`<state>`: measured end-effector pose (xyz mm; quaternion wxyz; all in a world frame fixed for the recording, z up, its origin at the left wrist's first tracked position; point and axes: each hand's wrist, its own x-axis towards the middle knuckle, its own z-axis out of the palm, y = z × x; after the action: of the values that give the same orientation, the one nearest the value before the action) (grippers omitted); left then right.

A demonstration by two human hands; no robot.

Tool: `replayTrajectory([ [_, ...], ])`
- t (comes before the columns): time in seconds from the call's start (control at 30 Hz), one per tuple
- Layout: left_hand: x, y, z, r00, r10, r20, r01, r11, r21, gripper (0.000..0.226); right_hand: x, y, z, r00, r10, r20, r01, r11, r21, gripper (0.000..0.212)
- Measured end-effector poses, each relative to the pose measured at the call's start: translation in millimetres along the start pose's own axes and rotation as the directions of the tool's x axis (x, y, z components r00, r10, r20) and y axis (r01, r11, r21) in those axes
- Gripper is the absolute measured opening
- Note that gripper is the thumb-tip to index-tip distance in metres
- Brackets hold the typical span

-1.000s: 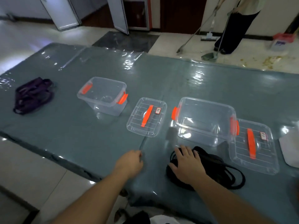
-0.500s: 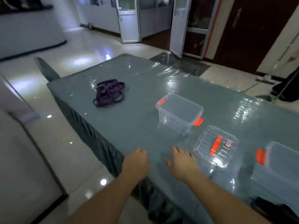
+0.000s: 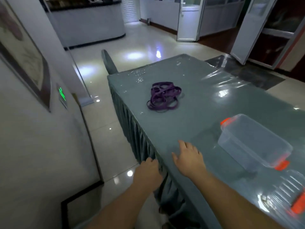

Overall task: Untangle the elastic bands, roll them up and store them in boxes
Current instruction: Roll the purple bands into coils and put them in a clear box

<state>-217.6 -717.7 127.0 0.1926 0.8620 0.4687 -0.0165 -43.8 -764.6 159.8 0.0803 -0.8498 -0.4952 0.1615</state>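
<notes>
Purple elastic bands [image 3: 163,96] in a tangled heap near the table's [image 3: 206,104] far left corner, clear box [image 3: 254,142] with orange latches toward the right edge, right hand [image 3: 188,158] flat with spread grip near the front edge, left hand [image 3: 148,172] loosely curled at that edge, holding nothing

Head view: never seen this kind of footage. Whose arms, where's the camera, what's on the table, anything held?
There is no robot. A person wears one wide-angle camera on the head, looking forward and down, so the two bare arms are the person's own. The left hand is at the table's near edge, against the pleated skirt, its fingers bent over the edge. The right hand lies flat and open on the shiny cover. Neither holds any object. Farther along lies a tangled heap of purple elastic bands. To the right stand a clear plastic box with orange latches and part of a lid.
</notes>
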Motion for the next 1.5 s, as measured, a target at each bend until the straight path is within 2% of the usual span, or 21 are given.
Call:
replayTrajectory([
  [0.17,57,-36,-28,0.994,-0.104,-0.04,0.105,0.994,0.011,0.021,68,-39,10,0.997,-0.058,0.058,0.055,0.997,0.045,0.066],
  [0.27,94,-57,-49,0.986,-0.154,-0.066,0.156,0.987,0.022,0.029,108,-52,13,0.994,-0.079,0.074,0.074,0.995,0.064,0.063],
  [0.53,163,-109,-102,0.968,-0.221,-0.119,0.22,0.975,-0.017,0.033,181,-78,28,0.977,-0.042,0.208,0.027,0.997,0.073,0.056],
  [0.67,197,-143,-114,0.968,-0.219,-0.121,0.22,0.975,-0.006,0.034,218,-102,29,0.979,-0.014,0.203,-0.002,0.997,0.079,0.051],
  [0.9,281,-214,-136,0.983,-0.142,-0.116,0.14,0.99,-0.025,0.032,299,-159,33,0.986,0.088,0.143,-0.097,0.993,0.061,0.054],
  [1.13,369,-271,-174,0.999,-0.031,-0.038,0.032,0.999,0.023,0.026,372,-218,19,0.983,0.183,0.0,-0.182,0.979,0.09,0.057],
  [1.3,419,-278,-173,0.994,0.056,0.093,-0.062,0.996,0.067,0.028,404,-224,10,0.955,0.293,-0.044,-0.284,0.948,0.14,0.056],
  [1.5,480,-260,-169,0.965,0.127,0.231,-0.159,0.98,0.123,0.032,440,-197,8,0.901,0.433,-0.03,-0.416,0.882,0.222,0.06],
])
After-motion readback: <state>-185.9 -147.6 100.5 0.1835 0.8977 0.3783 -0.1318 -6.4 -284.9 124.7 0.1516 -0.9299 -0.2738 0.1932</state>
